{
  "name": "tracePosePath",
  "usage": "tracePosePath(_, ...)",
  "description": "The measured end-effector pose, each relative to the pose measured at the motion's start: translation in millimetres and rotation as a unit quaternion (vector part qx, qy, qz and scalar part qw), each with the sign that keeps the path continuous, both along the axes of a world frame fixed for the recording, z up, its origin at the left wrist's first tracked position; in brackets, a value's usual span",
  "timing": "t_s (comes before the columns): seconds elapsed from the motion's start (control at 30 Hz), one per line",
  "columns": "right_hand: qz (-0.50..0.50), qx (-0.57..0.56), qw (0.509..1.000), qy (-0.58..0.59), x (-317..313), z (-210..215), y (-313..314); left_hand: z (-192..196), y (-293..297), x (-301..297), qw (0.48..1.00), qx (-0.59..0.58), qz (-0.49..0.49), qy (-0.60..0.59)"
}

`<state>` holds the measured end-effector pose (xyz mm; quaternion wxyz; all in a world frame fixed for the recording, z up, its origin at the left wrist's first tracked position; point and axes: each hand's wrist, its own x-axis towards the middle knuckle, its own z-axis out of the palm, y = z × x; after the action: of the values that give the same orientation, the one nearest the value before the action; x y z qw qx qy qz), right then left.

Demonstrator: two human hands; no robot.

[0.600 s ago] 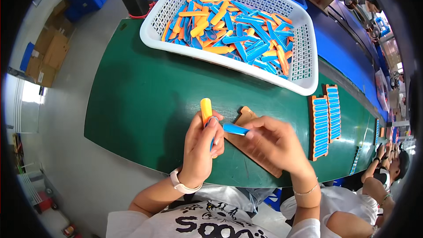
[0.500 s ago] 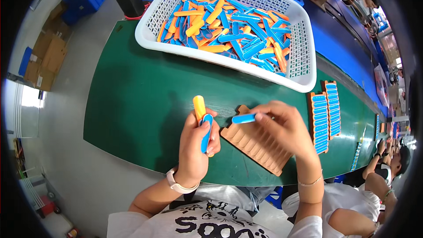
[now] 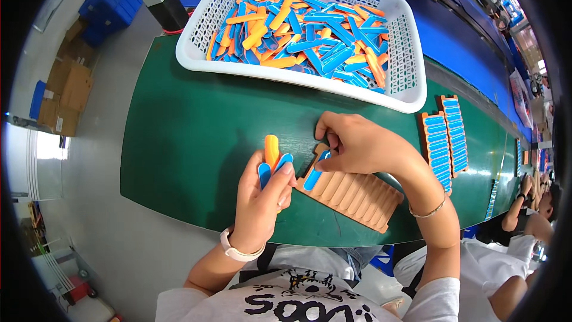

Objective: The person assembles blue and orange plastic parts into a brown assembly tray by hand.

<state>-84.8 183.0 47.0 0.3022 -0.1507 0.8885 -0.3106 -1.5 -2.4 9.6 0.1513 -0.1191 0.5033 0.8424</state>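
My left hand (image 3: pixel 259 203) is closed around a few slim, round-ended plastic strips. An orange strip (image 3: pixel 271 149) stands up from its fingers, with a blue strip (image 3: pixel 264 174) beside it and another partly under the thumb. To the right lies a tan slotted tray (image 3: pixel 351 197), tilted on the green table. A blue strip (image 3: pixel 313 177) rests in the slot at its left end. Over that end bends my right hand (image 3: pixel 357 146), its thumb on this strip and its index finger curled near the tray's far edge. The tray's other visible slots hold nothing.
A white perforated basket (image 3: pixel 298 86) heaped with blue and orange strips stands at the table's far side. Two filled trays (image 3: pixel 438 146) lie to the right on the green table (image 3: pixel 179 131). Co-workers sit further right; a post (image 3: pixel 161 0) rises at the far left.
My right hand has carried the blue strip from above the tray into its left-end slot. In my left hand the strips have shifted and fanned apart. The view has moved slightly.
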Motion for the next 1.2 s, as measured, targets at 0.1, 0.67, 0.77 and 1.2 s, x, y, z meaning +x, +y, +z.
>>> tracePosePath(0.1,-0.003,-0.043,0.998,0.038,7,-8,6,2,-3,1,0.999,0.051,0.003,-0.012)
tracePosePath(0.67,-0.190,-0.107,0.976,0.005,28,-11,36,-1,-2,4,0.991,-0.053,-0.121,0.034)
tracePosePath(0.77,-0.153,-0.072,0.985,0.039,34,-11,22,-1,-2,6,0.989,-0.066,-0.125,0.041)
tracePosePath(1.2,0.028,-0.393,0.905,0.158,42,-6,29,-5,-12,2,0.972,-0.036,-0.218,0.084)
